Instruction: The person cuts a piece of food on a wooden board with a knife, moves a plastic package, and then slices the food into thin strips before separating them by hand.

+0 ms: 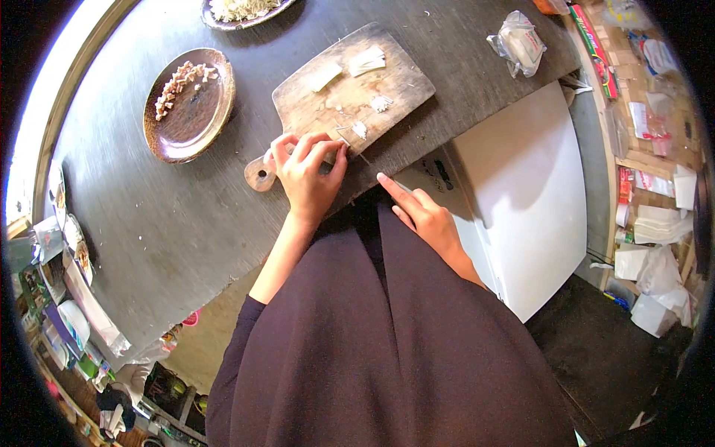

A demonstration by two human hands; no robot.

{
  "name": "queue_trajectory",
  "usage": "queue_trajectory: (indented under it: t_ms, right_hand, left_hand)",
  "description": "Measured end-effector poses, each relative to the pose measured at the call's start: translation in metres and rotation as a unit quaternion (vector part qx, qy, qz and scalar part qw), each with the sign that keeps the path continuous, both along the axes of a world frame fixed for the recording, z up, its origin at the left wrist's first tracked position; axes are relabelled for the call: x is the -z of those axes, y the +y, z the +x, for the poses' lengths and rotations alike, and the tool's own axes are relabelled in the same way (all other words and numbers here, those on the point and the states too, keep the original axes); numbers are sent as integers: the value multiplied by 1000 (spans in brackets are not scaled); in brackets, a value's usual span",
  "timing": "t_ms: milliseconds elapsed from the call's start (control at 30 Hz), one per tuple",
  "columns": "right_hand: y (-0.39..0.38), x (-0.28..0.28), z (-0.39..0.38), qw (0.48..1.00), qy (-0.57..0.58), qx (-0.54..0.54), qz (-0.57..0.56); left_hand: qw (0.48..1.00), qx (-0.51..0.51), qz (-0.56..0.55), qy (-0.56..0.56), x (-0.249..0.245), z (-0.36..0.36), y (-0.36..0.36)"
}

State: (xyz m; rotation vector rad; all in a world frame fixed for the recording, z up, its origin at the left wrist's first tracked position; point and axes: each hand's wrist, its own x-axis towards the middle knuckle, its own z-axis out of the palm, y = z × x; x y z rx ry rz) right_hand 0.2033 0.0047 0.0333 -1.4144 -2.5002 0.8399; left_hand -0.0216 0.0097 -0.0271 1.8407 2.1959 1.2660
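A wooden cutting board [313,104] with a round-ended handle lies on the dark table. My left hand [307,175] is over its near edge, beside the handle, with thumb and fingers pinched around a small white piece [343,141]. Thin white strips [360,130] lie just beyond the fingertips. To the right, my right hand [426,216] is closed with the index finger stretched forward along what looks like a knife [363,158]. Its blade shows only as a thin line, and the handle is hidden. Farther up the board are white slices [368,61], a pale block [325,76] and a small white heap [380,103].
A brown plate [195,123] with small diced pieces [179,86] stands left of the board. Another plate [246,22] of pale shreds is at the back. A plastic-wrapped package [517,45] sits at the right. Below the table's right edge is a white surface [529,194].
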Motion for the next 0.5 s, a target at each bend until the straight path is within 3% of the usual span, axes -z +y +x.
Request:
queue_trajectory:
  t_ms: [267,500]
  right_hand:
    - [-4,4,0,999,4,-14,28]
    - [-3,0,-15,998,-55,3,-16]
  left_hand:
    - [1000,3,-4,4,1,-1,-1]
    - [1000,2,-9,1,-2,-1,-1]
